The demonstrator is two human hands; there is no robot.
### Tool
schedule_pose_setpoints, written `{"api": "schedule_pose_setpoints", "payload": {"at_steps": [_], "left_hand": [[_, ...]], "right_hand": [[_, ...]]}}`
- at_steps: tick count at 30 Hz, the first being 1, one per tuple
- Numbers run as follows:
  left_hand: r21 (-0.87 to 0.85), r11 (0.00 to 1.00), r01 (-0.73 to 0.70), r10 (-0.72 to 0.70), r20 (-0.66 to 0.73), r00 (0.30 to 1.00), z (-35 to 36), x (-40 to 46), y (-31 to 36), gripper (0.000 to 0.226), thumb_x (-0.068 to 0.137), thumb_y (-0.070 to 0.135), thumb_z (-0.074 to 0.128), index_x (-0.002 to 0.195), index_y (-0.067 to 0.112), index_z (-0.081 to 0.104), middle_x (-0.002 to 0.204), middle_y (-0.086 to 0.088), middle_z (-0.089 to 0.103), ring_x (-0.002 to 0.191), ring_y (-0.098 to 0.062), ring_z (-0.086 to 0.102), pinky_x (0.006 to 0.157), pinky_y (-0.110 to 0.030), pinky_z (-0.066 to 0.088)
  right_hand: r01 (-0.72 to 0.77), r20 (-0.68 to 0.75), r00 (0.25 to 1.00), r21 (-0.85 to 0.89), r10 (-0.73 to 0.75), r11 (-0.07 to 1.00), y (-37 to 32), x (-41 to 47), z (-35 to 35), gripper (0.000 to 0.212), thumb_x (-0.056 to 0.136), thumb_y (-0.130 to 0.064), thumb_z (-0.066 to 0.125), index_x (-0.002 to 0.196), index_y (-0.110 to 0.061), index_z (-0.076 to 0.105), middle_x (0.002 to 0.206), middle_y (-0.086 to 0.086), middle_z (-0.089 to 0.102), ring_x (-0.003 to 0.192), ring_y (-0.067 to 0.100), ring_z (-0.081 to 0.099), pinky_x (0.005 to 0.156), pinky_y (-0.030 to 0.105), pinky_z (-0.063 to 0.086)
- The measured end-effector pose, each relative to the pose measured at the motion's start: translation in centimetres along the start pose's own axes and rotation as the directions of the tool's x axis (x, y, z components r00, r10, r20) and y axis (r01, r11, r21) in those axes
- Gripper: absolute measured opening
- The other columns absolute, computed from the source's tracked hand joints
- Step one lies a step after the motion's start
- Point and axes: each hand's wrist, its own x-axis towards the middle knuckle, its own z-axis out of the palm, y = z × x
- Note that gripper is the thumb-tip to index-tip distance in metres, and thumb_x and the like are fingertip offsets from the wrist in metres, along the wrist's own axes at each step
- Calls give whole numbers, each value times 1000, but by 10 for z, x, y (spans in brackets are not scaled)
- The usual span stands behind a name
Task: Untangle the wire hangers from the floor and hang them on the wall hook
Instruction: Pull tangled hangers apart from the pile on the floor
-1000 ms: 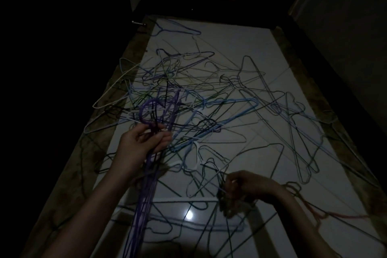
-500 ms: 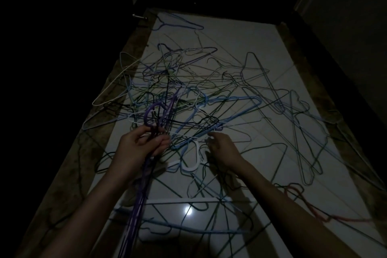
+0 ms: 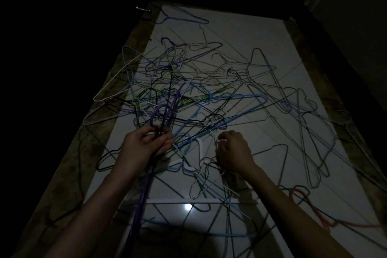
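Left hand: we see our left hand (image 3: 144, 144) closed around a bunch of purple hangers (image 3: 163, 115), hooks just above the fingers, wires trailing down past the wrist.
Tangle: the wire hangers (image 3: 209, 94) sprawl over the pale floor (image 3: 261, 40) beyond and around both hands.
Right hand: our right hand (image 3: 233, 151) pinches a white hanger (image 3: 199, 146) lying just left of it.
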Motion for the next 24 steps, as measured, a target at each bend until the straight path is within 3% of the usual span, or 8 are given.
{"api": "schedule_pose_setpoints", "payload": {"at_steps": [3,6,12,18,21,24], "left_hand": [[-10,1000,2,-2,1,1000,1,-2,-2,14,85,-9,55,89,2,63,76,-6,72,70,-11,71,62,-17,56],[-20,1000,8,-8,10,1000,1,-2,-3,15,85,-11,53,91,0,62,85,-15,69,71,-13,71,63,-17,56],[-14,1000,5,-5,7,1000,1,-2,-4,14,85,-10,54,94,-3,61,78,-10,72,72,-13,71,61,-16,55],[-4,997,-71,71,3,997,4,-5,1,16,88,-6,53,89,6,63,76,-3,74,77,-16,72,67,-18,56],[-7,994,-109,109,7,994,7,-6,8,15,88,-5,53,90,6,63,82,-8,73,78,-17,72,67,-18,55],[-2,991,-134,134,19,991,10,-7,13,13,87,-5,54,91,3,63,86,-9,72,79,-19,72,66,-17,55]], "right_hand": [[-189,120,978,194,168,963,-2,2,7,25,90,-23,54,109,-7,56,108,11,59,96,23,54,75,27,41],[-254,219,956,273,197,928,-4,3,12,27,89,-17,57,112,-3,54,106,14,61,94,25,56,72,24,37],[-337,93,935,527,341,780,0,3,9,15,89,-4,53,99,0,62,91,17,65,83,30,61,69,29,45],[-323,-18,901,638,433,699,9,4,-8,15,89,0,54,98,2,65,87,14,64,84,30,63,81,46,54],[-293,-82,886,662,456,690,10,5,-22,19,92,0,49,103,4,64,89,12,62,79,25,60,66,29,50],[-255,-139,870,693,473,674,14,6,-35,20,91,-2,51,105,3,65,95,14,65,80,21,57,73,31,49]]}}
